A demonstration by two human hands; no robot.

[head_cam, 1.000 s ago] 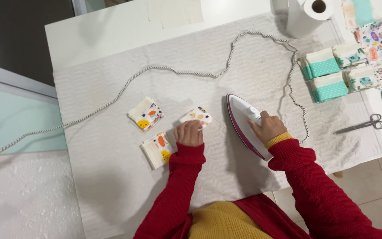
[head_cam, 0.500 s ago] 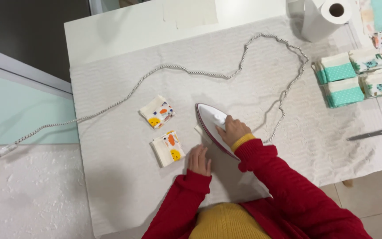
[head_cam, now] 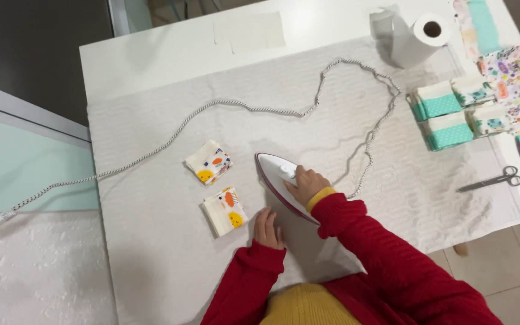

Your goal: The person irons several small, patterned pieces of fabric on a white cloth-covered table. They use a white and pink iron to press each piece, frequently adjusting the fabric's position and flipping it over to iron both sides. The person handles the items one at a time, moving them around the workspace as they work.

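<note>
Bottom centre: both red sleeves run off the lower edge, yellow top between them, so body mostly cut off. Left hand [head_cam: 268, 227] lies flat on the white padded cover [head_cam: 151, 241], fingers close together, palm down, holding nothing; it sits just right of the nearer folded cloth square [head_cam: 225, 210]. Right hand [head_cam: 308, 185] is closed round the handle of the iron [head_cam: 281, 180], centre frame; hand + sleeve hide the iron's rear half, and whatever is under the soleplate can't be made out. 1 iron, nose aimed upper left.

2 folded squares w/ orange-yellow print left of the iron; 2nd one [head_cam: 209, 162] is a bit farther up, apart from the first.

Braided cord [head_cam: 242, 107] loops from behind the iron up to upper centre, then runs off left edge; plug end is hard to read.

Right side: 1 pair scissors [head_cam: 492, 180]. Above it, 2 teal-and-white folded stacks [head_cam: 443, 114], printed pieces beside them partly cut by the frame edge. Top right: 1 paper towel roll [head_cam: 419, 39]. Top centre: 1 pale rectangular piece [head_cam: 249, 31] on the bare table [head_cam: 151, 60].
</note>
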